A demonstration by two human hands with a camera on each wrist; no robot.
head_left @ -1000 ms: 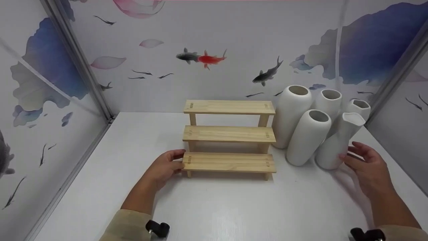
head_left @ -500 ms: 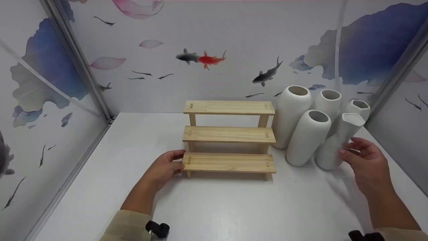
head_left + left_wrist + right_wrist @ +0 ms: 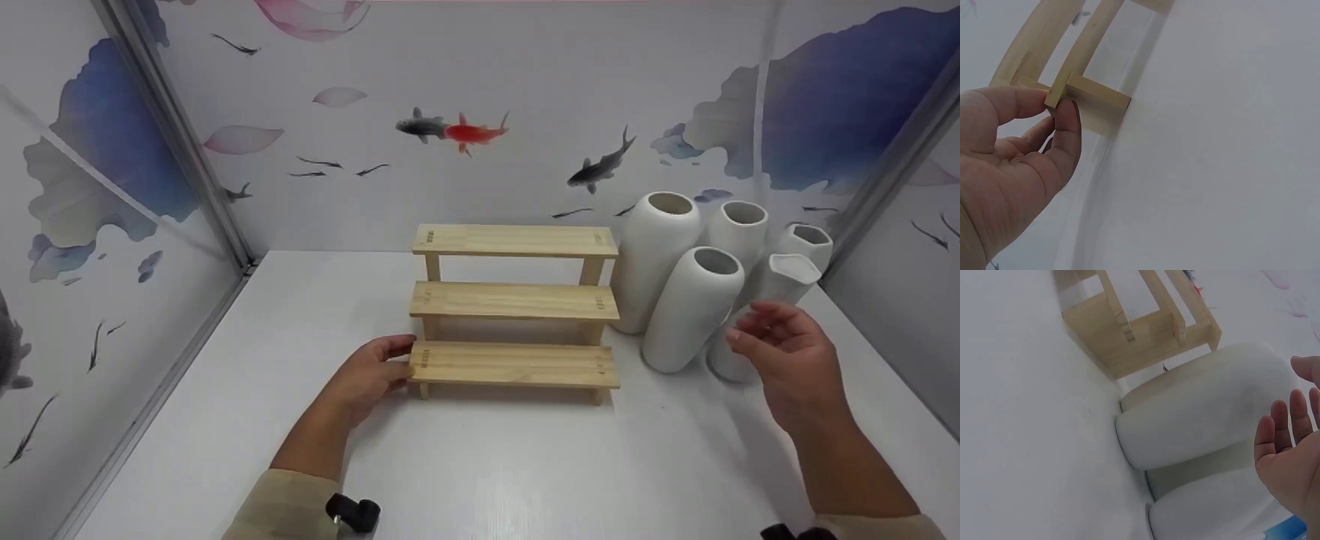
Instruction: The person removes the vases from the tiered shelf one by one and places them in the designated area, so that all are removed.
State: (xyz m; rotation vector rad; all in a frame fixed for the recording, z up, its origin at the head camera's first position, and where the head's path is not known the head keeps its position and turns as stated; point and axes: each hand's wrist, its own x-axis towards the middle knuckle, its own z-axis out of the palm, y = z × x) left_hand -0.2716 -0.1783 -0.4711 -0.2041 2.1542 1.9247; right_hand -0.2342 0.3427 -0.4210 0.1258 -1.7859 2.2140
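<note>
matte white tabletop (image 3: pixel 525 465), left hand (image 3: pixel 367 379) pinching pine riser (image 3: pixel 514 303), right hand (image 3: pixel 787 360) spread, empty

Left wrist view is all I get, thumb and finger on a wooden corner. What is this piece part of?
Observer: A three-step wooden riser; the left hand pinches the lowest step's left end.
Operator: Anything on the steps?
Observer: Nothing; all three are bare.
Operator: Where's the other hand?
Observer: The right hand is open by the front-right white vase, one of five white vases right of the riser. No grip on any.
</note>
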